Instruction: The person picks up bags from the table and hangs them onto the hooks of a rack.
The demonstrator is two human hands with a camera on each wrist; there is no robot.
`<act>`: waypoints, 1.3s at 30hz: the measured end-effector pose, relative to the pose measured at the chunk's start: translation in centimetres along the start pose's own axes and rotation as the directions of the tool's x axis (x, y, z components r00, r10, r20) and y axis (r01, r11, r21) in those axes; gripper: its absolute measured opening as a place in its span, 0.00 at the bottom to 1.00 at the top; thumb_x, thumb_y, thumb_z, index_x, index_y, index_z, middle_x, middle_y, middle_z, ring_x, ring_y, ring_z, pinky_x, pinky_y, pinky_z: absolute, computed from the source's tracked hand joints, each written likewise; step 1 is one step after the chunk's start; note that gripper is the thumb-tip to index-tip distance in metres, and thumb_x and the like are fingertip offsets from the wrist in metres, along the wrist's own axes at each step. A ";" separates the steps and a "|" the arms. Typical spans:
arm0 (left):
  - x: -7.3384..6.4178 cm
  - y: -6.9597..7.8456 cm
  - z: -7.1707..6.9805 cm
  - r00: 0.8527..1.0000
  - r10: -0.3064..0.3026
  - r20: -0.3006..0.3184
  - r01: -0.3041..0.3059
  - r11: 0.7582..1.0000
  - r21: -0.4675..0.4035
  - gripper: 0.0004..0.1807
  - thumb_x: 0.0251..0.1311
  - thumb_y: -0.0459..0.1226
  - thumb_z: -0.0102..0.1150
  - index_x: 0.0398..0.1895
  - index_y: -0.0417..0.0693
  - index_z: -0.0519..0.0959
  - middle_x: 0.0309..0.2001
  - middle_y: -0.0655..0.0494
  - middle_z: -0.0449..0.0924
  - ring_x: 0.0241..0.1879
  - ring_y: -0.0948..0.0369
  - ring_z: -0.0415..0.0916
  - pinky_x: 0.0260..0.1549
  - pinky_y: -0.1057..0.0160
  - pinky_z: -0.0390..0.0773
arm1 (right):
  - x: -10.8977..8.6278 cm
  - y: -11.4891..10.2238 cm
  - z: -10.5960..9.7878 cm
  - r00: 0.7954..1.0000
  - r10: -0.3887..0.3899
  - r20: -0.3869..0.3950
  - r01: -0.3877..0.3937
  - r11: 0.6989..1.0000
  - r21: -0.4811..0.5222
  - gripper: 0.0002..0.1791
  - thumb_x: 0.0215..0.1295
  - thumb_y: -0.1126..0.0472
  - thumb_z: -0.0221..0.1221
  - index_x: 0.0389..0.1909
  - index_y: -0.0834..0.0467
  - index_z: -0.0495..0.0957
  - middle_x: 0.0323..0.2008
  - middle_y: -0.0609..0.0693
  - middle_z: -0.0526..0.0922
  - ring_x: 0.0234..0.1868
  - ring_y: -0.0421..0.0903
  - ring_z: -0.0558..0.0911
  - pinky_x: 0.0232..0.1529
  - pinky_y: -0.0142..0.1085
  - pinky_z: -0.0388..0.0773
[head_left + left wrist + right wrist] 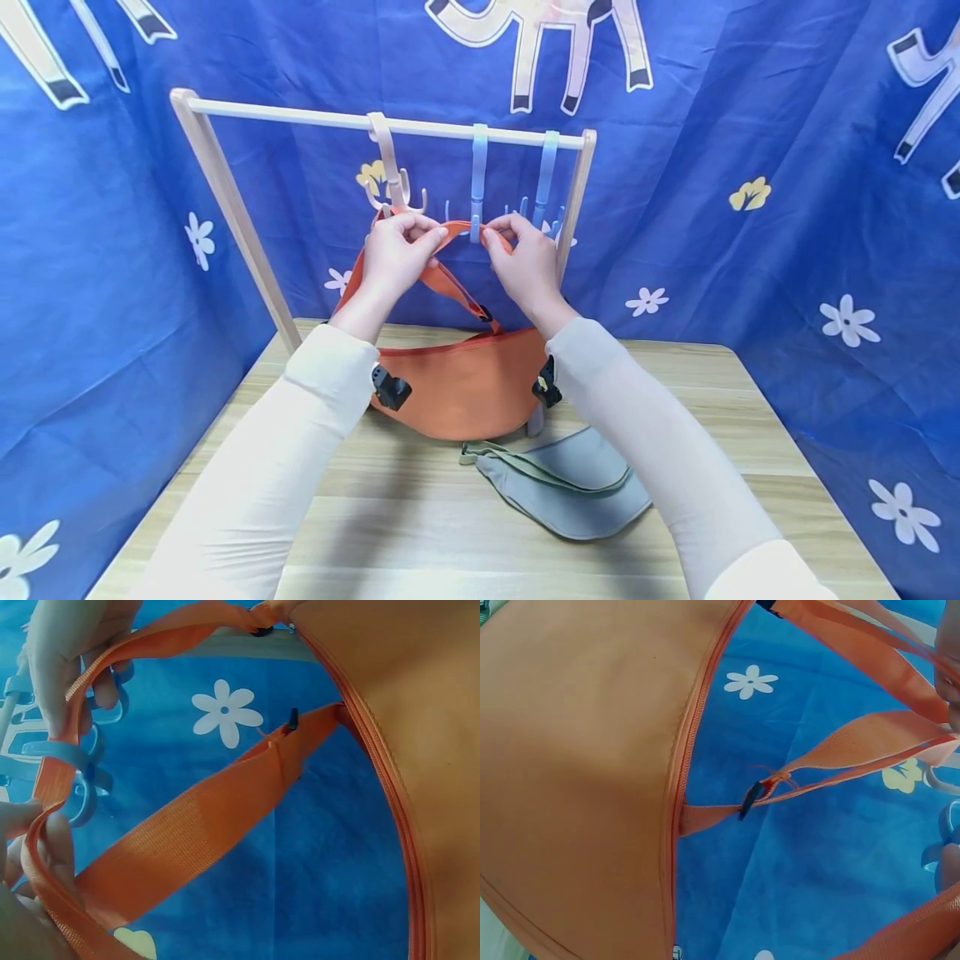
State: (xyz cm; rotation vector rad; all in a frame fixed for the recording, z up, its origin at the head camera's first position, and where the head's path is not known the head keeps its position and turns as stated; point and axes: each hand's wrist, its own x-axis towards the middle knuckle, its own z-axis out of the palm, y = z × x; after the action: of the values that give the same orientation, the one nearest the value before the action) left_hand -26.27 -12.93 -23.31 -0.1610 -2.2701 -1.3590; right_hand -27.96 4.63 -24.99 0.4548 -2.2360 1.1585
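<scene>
An orange sling bag (457, 392) hangs below its strap in front of a wooden rack, its body over the tabletop. My left hand (396, 257) pinches the orange strap (456, 228) just left of a blue hook (477, 171). On the hook's other side, my right hand (529, 260) pinches the same strap between thumb and fingers. Between the hands, the strap passes behind the front prong (56, 752) of that hook in the left wrist view. A black buckle (751, 799) shows on the strap in the right wrist view.
The rack's pale rail (292, 115) also carries a beige hook (385, 154) at left and a second blue hook (547, 171) at right. A grey-green bag (585, 508) with a green strap lies on the wooden table (735, 450). Blue patterned cloth (750, 275) surrounds the table.
</scene>
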 end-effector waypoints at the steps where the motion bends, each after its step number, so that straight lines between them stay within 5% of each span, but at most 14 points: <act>1: 0.0 -0.1 0.0 1.000 0.002 0.002 -0.002 1.000 0.008 0.13 0.60 0.42 0.63 0.40 0.41 0.84 0.26 0.50 0.79 0.23 0.62 0.78 0.26 0.72 0.74 | -0.1 0.1 0.0 1.000 0.001 0.002 -0.001 1.000 0.008 0.10 0.66 0.53 0.59 0.41 0.53 0.80 0.31 0.45 0.82 0.28 0.39 0.76 0.42 0.32 0.75; 3: -0.1 -0.3 0.1 1.000 0.002 0.008 -0.002 1.000 0.021 0.14 0.60 0.43 0.63 0.40 0.41 0.84 0.28 0.50 0.80 0.29 0.60 0.77 0.29 0.70 0.74 | -0.3 0.2 0.0 1.000 0.002 0.005 -0.002 0.999 0.032 0.10 0.65 0.53 0.60 0.42 0.54 0.80 0.34 0.46 0.82 0.29 0.40 0.77 0.31 0.31 0.77; 12: -0.9 -0.6 -0.2 0.999 -0.029 0.038 0.029 1.000 0.004 0.14 0.58 0.43 0.65 0.42 0.43 0.82 0.37 0.49 0.82 0.37 0.57 0.77 0.40 0.63 0.76 | -1.4 1.1 -0.2 0.998 -0.053 -0.018 0.053 0.998 0.037 0.14 0.63 0.54 0.62 0.47 0.55 0.78 0.40 0.47 0.83 0.39 0.40 0.79 0.40 0.32 0.76; 30: -3.2 -1.0 -2.0 0.997 0.076 0.024 -0.074 0.996 -0.049 0.15 0.55 0.42 0.68 0.39 0.40 0.83 0.33 0.48 0.83 0.28 0.62 0.77 0.30 0.72 0.74 | -3.6 2.9 -1.7 0.975 -0.180 -0.128 0.180 0.984 -0.005 0.15 0.60 0.58 0.64 0.47 0.59 0.78 0.44 0.51 0.80 0.46 0.45 0.77 0.50 0.41 0.72; 39: -5.4 -1.4 -1.4 0.987 0.145 0.065 -0.137 0.984 -0.117 0.12 0.54 0.38 0.69 0.38 0.39 0.83 0.31 0.48 0.83 0.26 0.63 0.76 0.26 0.70 0.73 | -5.4 3.8 -2.6 0.980 -0.174 -0.097 0.177 0.984 0.027 0.16 0.58 0.60 0.65 0.47 0.59 0.78 0.42 0.53 0.79 0.41 0.46 0.77 0.39 0.45 0.74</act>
State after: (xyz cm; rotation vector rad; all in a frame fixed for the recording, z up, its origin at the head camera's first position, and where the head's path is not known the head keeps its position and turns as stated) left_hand -21.57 -14.05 -26.40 -0.4079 -2.1958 -1.4271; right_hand -24.94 9.12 -29.52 0.5871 -2.0526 1.1062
